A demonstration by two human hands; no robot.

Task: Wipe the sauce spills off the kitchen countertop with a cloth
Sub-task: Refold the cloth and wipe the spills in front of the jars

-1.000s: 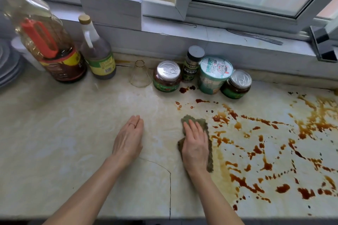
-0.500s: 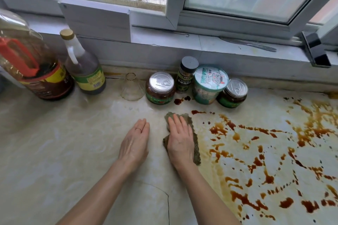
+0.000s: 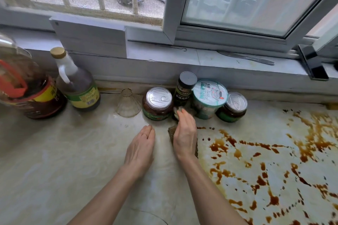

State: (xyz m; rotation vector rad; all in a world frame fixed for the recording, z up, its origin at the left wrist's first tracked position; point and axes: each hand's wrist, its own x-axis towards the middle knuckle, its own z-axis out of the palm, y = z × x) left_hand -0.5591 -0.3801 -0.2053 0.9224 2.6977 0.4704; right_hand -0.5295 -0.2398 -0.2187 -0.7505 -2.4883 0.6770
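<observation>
Cloth (image 3: 171, 133): on countertop (image 3: 54, 160), under right hand (image 3: 184, 137), flat fingers pressing it, tip near jars (image 3: 158, 103) at 12 o'clock. Left hand (image 3: 140, 149): flat, released, at cloth's 9 o'clock; spills (image 3: 256, 160) at 3 o'clock

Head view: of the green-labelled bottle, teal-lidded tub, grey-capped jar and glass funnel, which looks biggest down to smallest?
1. green-labelled bottle
2. teal-lidded tub
3. glass funnel and grey-capped jar: about alike; the jar is partly hidden, so unranked.
</observation>
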